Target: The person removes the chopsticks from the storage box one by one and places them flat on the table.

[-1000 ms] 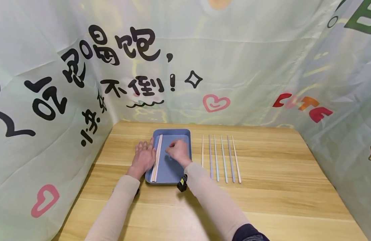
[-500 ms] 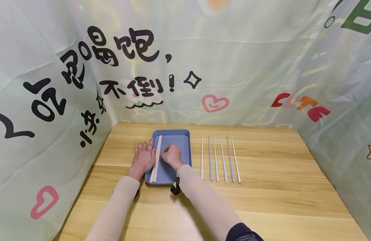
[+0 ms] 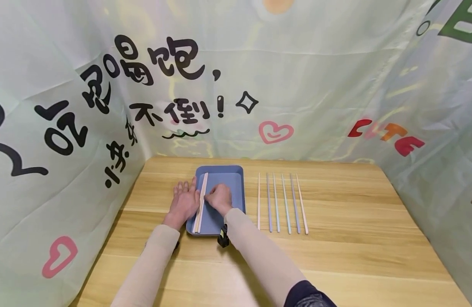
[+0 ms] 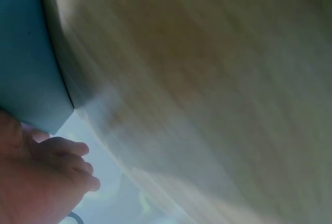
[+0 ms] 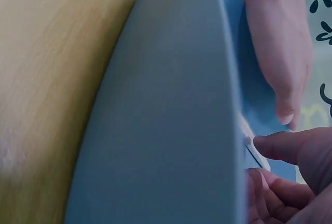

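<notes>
In the head view, my left hand lies along the left rim of a blue rectangular tray, its fingers straight and spread. A few pale pink and cream chopsticks lie close together lengthwise inside, near that left wall. My right hand reaches into the tray from the right with curled fingers, thumb and fingertips at the middle of these chopsticks. From the right wrist, the thumb and fingers appear on either side of a pale chopstick, partly hidden by the tray wall.
To the right of the tray, several chopsticks in pink, purple and light blue lie side by side on the wooden table. Printed cloth walls enclose the table at the back and both sides.
My right hand has moved left and slightly down from mid-tray to the chopsticks inside. The left hand keeps its place on the rim, and the chopsticks on the table have not moved.
</notes>
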### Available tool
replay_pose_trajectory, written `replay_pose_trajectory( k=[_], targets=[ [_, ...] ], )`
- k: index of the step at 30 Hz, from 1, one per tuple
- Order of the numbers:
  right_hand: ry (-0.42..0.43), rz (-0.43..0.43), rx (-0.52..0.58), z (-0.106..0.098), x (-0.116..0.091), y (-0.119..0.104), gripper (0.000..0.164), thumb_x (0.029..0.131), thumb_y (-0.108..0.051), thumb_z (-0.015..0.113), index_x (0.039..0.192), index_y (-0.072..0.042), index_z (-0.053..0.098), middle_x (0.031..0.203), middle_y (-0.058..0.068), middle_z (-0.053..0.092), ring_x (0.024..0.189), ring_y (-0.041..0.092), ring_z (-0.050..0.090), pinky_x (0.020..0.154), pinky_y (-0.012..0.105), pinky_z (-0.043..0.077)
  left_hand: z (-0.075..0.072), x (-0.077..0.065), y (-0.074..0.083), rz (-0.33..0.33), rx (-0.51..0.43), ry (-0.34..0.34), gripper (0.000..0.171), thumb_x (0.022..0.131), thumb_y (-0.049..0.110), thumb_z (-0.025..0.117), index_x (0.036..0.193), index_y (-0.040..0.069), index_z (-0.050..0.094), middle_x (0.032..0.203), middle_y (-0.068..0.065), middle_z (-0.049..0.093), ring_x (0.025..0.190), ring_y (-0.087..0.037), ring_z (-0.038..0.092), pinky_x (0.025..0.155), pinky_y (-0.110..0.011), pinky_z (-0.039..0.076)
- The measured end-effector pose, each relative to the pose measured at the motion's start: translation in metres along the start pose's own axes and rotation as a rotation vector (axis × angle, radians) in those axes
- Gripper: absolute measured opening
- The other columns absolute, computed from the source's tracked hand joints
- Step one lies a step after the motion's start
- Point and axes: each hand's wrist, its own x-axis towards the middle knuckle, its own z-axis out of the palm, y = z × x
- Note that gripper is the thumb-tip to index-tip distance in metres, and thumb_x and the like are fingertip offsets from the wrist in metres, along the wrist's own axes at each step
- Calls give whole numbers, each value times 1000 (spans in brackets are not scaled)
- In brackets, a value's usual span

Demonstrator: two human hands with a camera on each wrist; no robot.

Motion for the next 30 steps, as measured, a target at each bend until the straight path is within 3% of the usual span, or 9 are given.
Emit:
replay_pose_trajectory(
  k=[2,13,21,30],
  targets=[
    [-18,34,-4,-6,-5,-7,30,83,-19,85,60,-11,68,57,-2,60,56,15,56,52,26,44,1,0,1,2,-3,5,63,114,31,28,169,5,15,164,-39,29,158,-57,17,131,-66,11],
    [-5,55,-50,4,0,-4,30,83,-21,88,66,-14,65,63,-3,59,60,16,55,54,26,40,-1,-1,2,0,-14,18,62,114,30,29,169,5,17,164,-39,30,158,-56,18,131,-65,11],
    [-3,44,-21,1,0,-2,37,82,-19,85,56,-15,59,53,-5,53,51,14,51,49,27,42,-1,-1,3,4,-14,25,62,114,29,31,169,4,19,163,-39,31,157,-57,19,130,-67,13],
    [24,-8,-3,2,-5,-2,38,80,-14,84,56,-15,54,52,-5,48,48,14,47,45,27,38,-1,-2,3,1,-3,21,62,114,30,30,169,4,18,164,-39,31,158,-56,19,130,-66,13]
  ],
)
